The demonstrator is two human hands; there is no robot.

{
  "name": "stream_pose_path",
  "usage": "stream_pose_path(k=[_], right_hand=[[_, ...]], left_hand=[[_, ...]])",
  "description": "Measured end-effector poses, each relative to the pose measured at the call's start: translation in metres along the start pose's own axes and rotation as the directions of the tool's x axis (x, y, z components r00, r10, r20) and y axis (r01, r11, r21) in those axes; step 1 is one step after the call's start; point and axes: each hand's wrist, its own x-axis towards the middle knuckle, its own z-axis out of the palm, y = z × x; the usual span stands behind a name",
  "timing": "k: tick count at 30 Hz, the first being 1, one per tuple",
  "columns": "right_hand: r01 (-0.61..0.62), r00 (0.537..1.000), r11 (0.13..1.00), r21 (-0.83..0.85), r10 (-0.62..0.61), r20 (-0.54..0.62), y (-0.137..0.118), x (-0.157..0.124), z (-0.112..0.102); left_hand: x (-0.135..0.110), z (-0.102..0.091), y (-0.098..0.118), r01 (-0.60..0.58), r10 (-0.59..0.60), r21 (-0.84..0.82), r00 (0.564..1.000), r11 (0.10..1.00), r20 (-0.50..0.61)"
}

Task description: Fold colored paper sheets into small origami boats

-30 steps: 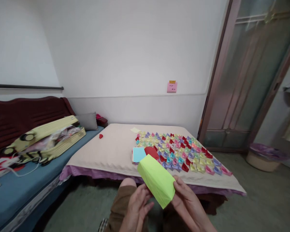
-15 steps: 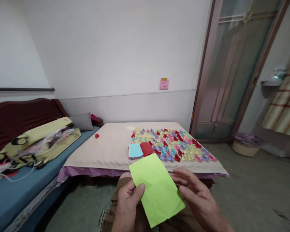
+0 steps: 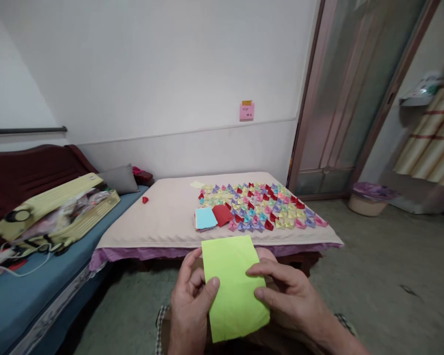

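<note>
A lime-green folded paper sheet (image 3: 234,286) is held in front of me above my lap. My left hand (image 3: 190,308) grips its left edge, thumb on top. My right hand (image 3: 292,301) pinches its right edge with fingers curled over the sheet. Beyond it, on a low table with a cream cloth (image 3: 170,217), lie many small folded paper pieces (image 3: 259,209) in rows of mixed colours. A stack of square paper with a light-blue top sheet (image 3: 206,218) and a red sheet (image 3: 222,215) sit beside them.
A blue-covered couch (image 3: 29,291) at the left carries a yellow case with clutter (image 3: 55,212) and a grey pillow (image 3: 120,178). One red folded piece (image 3: 145,199) lies apart on the cloth. A basin with a purple liner (image 3: 370,198) stands by the glass door (image 3: 348,98).
The green sheet has turned from a slanted hold to nearly upright and flat. Both hands have closed in on its edges. My view has shifted a little downward and to the right.
</note>
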Motion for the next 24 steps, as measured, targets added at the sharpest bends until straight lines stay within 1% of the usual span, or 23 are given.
stream_pose_path(k=[3, 5, 6, 7, 9, 11, 12, 14, 17, 18, 19, 20, 21, 22, 23, 24], right_hand=[[-0.006, 0.998, 0.997, -0.072, 0.002, -0.058, -0.002, -0.002, 0.000], [0.021, 0.994, 0.988, -0.151, -0.037, -0.104, -0.005, -0.003, 0.000], [0.045, 0.990, 0.979, -0.198, -0.070, -0.120, -0.007, -0.004, 0.000], [0.082, 0.985, 0.965, -0.247, -0.117, -0.130, -0.009, -0.004, 0.000], [0.186, 0.960, 0.918, -0.351, -0.246, -0.133, -0.014, -0.005, 0.001], [0.312, 0.917, 0.842, -0.440, -0.388, -0.093, -0.018, -0.004, 0.002], [0.363, 0.893, 0.802, -0.475, -0.445, -0.069, -0.020, -0.004, 0.003], [0.427, 0.850, 0.729, -0.535, -0.526, -0.039, -0.023, -0.004, 0.004], [0.432, 0.804, 0.660, -0.615, -0.591, -0.069, -0.026, -0.005, 0.005], [0.430, 0.794, 0.647, -0.630, -0.603, -0.077, -0.026, -0.006, 0.005], [0.432, 0.788, 0.638, -0.637, -0.611, -0.078, -0.026, -0.008, 0.005], [0.437, 0.785, 0.633, -0.638, -0.616, -0.073, -0.026, -0.010, 0.005], [0.448, 0.778, 0.625, -0.639, -0.625, -0.065, -0.025, -0.013, 0.005], [0.457, 0.772, 0.613, -0.645, -0.634, -0.055, -0.023, -0.017, 0.005], [0.466, 0.761, 0.592, -0.657, -0.647, -0.043, -0.021, -0.020, 0.005], [0.477, 0.742, 0.561, -0.677, -0.669, -0.031, -0.019, -0.023, 0.006]], left_hand=[[-0.003, -0.003, -0.003, -0.081, 0.082, 0.078, 0.997, 0.994, -0.006], [-0.004, -0.008, -0.004, -0.190, 0.184, 0.212, 0.982, 0.959, 0.047], [-0.004, -0.010, -0.004, -0.263, 0.247, 0.298, 0.965, 0.918, 0.094], [-0.004, -0.013, -0.004, -0.344, 0.313, 0.381, 0.939, 0.858, 0.143], [-0.003, -0.017, -0.002, -0.505, 0.433, 0.512, 0.862, 0.695, 0.262], [-0.002, -0.020, -0.001, -0.626, 0.515, 0.567, 0.774, 0.535, 0.369], [-0.001, -0.021, 0.000, -0.669, 0.538, 0.574, 0.735, 0.472, 0.414], [0.000, -0.023, -0.002, -0.728, 0.581, 0.577, 0.666, 0.371, 0.467], [0.000, -0.026, -0.010, -0.773, 0.665, 0.589, 0.569, 0.234, 0.483], [0.000, -0.027, -0.012, -0.778, 0.688, 0.596, 0.545, 0.202, 0.479], [-0.001, -0.027, -0.015, -0.778, 0.707, 0.600, 0.531, 0.187, 0.468], [-0.002, -0.027, -0.017, -0.772, 0.727, 0.605, 0.528, 0.196, 0.438], [-0.003, -0.027, -0.018, -0.755, 0.748, 0.614, 0.542, 0.232, 0.384], [-0.003, -0.026, -0.018, -0.729, 0.761, 0.615, 0.572, 0.300, 0.306], [-0.004, -0.024, -0.016, -0.691, 0.753, 0.596, 0.624, 0.408, 0.208], [-0.004, -0.021, -0.014, -0.636, 0.708, 0.541, 0.699, 0.550, 0.102]])
